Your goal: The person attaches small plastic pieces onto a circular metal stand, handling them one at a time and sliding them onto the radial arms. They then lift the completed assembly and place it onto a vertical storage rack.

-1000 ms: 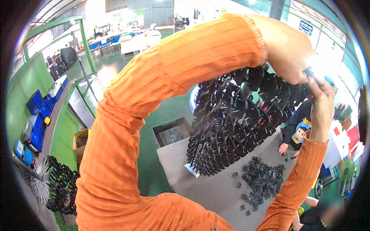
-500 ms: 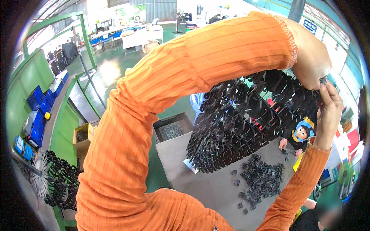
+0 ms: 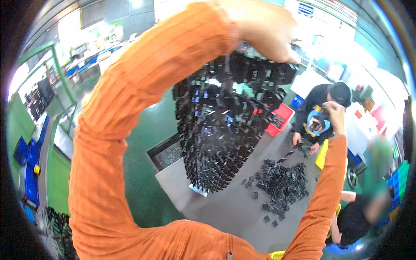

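Blurred left hand (image 3: 269,32) partly hides the bristling black cluster (image 3: 216,130)

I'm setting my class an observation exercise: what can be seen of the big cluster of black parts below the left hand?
The cluster is a dense mass of small black pieces in rows, plastic-looking, with pale glints and gaps. Broad above, it narrows toward its lower end, which appears against the gray table beside a pale sheet. The left hand overlaps its top in the view; whether they touch, and what supports the cluster, cannot be told. Blur hides finer detail.
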`<move>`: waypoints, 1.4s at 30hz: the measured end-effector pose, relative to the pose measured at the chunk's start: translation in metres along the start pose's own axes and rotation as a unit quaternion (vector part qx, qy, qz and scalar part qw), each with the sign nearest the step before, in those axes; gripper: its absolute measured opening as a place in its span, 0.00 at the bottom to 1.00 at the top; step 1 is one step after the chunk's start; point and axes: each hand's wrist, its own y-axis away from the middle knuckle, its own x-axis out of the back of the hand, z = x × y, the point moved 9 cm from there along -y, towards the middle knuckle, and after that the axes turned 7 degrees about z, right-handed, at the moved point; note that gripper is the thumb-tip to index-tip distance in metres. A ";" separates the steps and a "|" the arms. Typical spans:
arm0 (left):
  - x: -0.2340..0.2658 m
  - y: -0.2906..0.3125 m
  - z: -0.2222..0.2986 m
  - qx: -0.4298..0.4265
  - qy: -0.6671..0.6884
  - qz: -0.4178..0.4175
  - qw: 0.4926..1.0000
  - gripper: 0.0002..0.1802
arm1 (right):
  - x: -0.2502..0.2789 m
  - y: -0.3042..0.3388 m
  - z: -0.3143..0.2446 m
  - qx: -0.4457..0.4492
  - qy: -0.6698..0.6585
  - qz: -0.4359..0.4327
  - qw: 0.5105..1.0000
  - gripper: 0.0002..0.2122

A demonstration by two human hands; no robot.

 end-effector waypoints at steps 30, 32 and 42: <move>-0.008 0.001 0.023 -0.078 0.024 0.004 0.997 0.22 | 0.023 0.069 -0.268 0.106 -0.337 0.015 0.936 0.09; -0.002 0.005 0.028 -0.102 0.014 0.030 0.994 0.21 | 0.020 0.063 -0.258 0.103 -0.335 0.000 0.937 0.09; -0.004 0.008 0.004 -0.057 -0.070 0.041 0.995 0.24 | 0.033 0.017 -0.124 0.054 -0.218 0.058 0.973 0.11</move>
